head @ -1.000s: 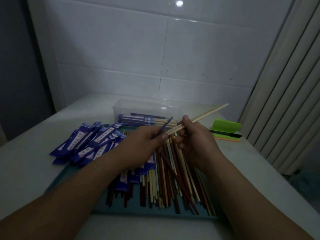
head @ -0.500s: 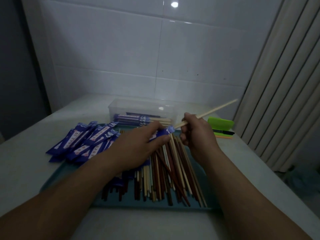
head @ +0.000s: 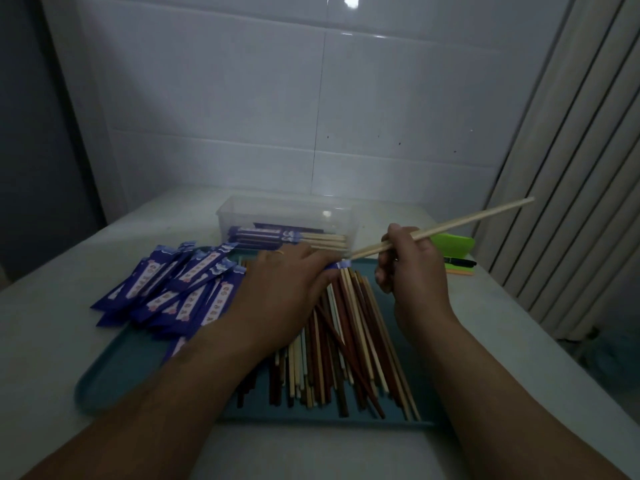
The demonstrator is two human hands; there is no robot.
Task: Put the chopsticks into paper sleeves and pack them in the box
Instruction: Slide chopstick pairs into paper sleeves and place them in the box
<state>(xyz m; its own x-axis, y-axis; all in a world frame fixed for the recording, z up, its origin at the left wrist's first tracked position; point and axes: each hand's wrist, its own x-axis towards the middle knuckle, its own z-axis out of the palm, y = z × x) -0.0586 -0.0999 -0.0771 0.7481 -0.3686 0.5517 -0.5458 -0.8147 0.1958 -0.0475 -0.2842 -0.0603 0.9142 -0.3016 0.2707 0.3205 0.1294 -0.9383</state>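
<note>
The right hand (head: 412, 271) curls its fingers round pale chopsticks (head: 467, 220), tips at the mouth of a blue sleeve (head: 337, 266) pinched by the left hand (head: 284, 292) above the tray (head: 114, 372); the box (head: 287, 213) stands behind.

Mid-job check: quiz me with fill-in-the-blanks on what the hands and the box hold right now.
The left hand pinches a ____ paper sleeve. The right hand grips pale wooden ____. Finished sleeved pairs lie in the ____ plastic box.
Missing words: blue; chopsticks; clear.
</note>
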